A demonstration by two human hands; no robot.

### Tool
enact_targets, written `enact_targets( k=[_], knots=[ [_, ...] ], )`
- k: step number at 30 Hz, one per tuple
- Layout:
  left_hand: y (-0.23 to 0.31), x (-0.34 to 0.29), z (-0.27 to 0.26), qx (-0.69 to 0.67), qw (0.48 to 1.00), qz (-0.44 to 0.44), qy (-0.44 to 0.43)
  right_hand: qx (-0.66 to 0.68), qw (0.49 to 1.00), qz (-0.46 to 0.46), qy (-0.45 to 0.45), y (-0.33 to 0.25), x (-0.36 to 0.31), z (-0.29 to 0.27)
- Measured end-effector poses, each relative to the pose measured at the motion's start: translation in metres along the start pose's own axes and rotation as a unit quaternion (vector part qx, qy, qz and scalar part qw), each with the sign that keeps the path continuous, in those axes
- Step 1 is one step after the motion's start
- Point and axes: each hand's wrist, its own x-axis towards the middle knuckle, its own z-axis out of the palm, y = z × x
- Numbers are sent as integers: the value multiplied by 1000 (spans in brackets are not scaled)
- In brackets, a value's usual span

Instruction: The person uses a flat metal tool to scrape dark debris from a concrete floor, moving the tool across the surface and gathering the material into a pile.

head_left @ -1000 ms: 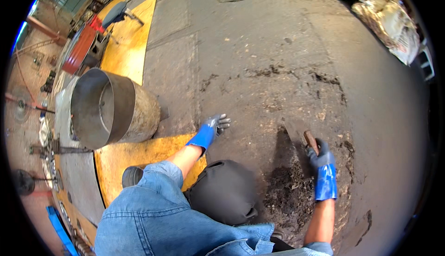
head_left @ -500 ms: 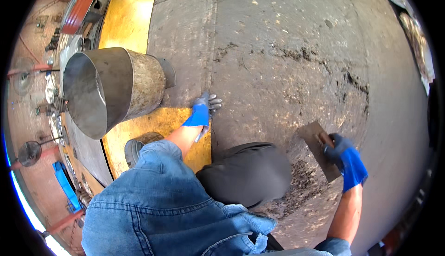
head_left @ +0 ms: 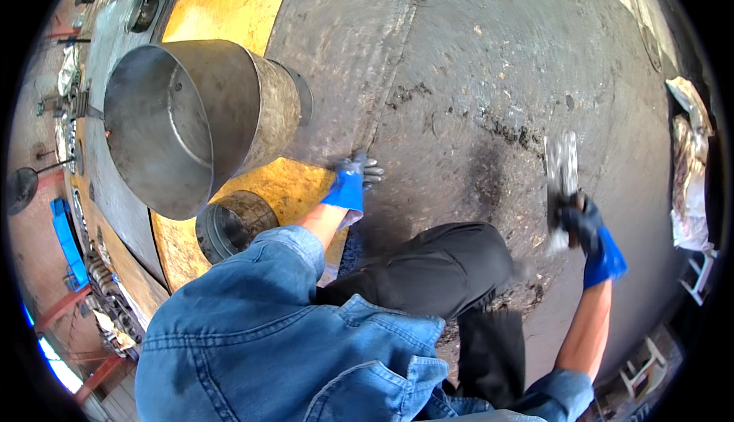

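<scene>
My left hand [head_left: 353,183], in a blue and grey glove, rests flat on the grey metal floor plate [head_left: 474,63], its fingers spread at the edge of a yellow painted patch [head_left: 283,185]. My right hand [head_left: 587,231], gloved the same way, grips a flat metal scraper [head_left: 561,168] and holds it lifted above the plate, its blade blurred. Dark dirt streaks [head_left: 505,128] lie on the plate between the hands. My knee in black trousers [head_left: 436,265] sits below them.
A large open metal cylinder [head_left: 191,120] lies on its side at the left, a smaller metal ring [head_left: 233,223] below it. Crumpled sheeting [head_left: 692,170] lies at the right edge. Red frames and machine parts [head_left: 69,215] crowd the left rim.
My right hand has lifted the scraper from the dirty patch and swung it up and to the right. The view has moved closer to the cylinder; my left hand stays planted.
</scene>
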Motion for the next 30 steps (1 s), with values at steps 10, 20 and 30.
enact_targets(
  k=[10, 20, 30],
  knots=[
    [7, 0, 16, 9, 999, -26, 42, -600, 731, -319, 62, -231, 262, 210],
    [1, -2, 9, -47, 997, -6, 58, -735, 554, -389, -15, -273, 261, 347],
    [5, 3, -6, 11, 998, -55, 13, -763, 480, -428, -66, -120, 211, 202]
  ],
)
